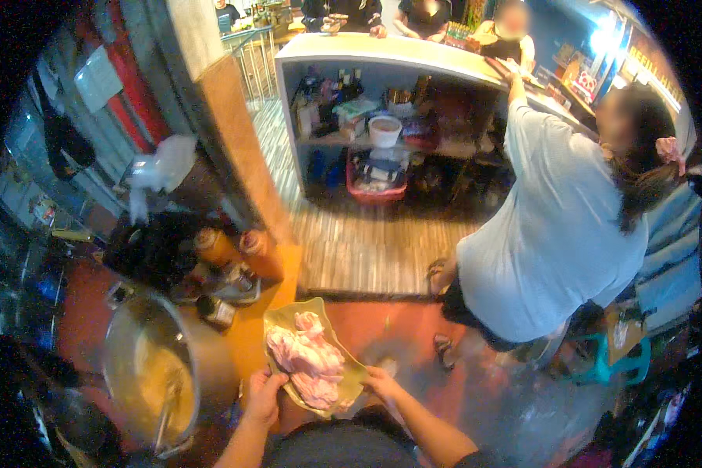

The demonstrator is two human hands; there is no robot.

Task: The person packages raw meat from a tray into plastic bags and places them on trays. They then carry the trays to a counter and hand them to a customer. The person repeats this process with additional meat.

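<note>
Before my body I hold a yellow-green leaf-shaped tray [322,310] with both hands. Pieces of what looks like raw chicken [307,360] are heaped on it. My left hand [263,392] grips the tray's left edge with the thumb on top. On the opposite edge, my right hand [383,386] pinches the rim near a corner. To the left stands a large metal stockpot [213,362] with yellowish contents [164,380] and a metal utensil [165,412] leaning inside it.
Squeeze bottles [261,251] and a dark jar [215,311] stand on the orange-yellow counter [257,327]. A person in a light shirt [556,234] reaches over the white-topped bar [380,50], with people behind it. A floor step edge [368,294] crosses ahead; a teal stool [614,362] is at right.
</note>
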